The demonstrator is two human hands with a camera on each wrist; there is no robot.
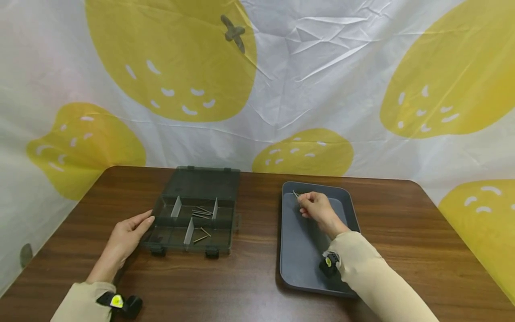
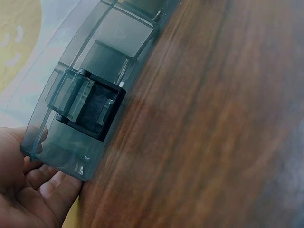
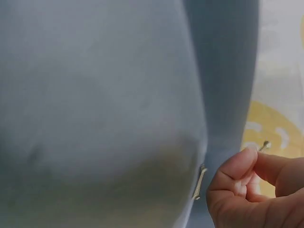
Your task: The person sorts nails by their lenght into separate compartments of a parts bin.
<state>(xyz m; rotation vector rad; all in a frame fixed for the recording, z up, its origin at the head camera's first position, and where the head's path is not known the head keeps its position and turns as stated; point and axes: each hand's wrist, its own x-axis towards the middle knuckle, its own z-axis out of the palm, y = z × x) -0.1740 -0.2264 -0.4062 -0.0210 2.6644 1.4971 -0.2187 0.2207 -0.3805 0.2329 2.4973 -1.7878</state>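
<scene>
My right hand (image 1: 318,211) is over the far left part of a grey tray (image 1: 297,259). Between its thumb and forefinger it pinches a screw (image 3: 266,145), whose head pokes out past the fingertips. Below, other screws (image 3: 200,182) lie at the edge of the tray floor. A dark see-through compartment box (image 1: 162,237) stands to the left with its lid (image 1: 205,184) raised. Its left side is held by my left hand (image 1: 126,235), thumb and fingers around the corner. Several silver screws (image 1: 202,213) lie in a back compartment, and a few brass-coloured ones (image 1: 201,239) in a front one.
Box and tray stand apart on a brown wooden table (image 1: 249,281). Black latches (image 1: 212,253) stick out from the box's front. Behind the table hangs a white cloth (image 1: 201,143) with yellow fruit prints.
</scene>
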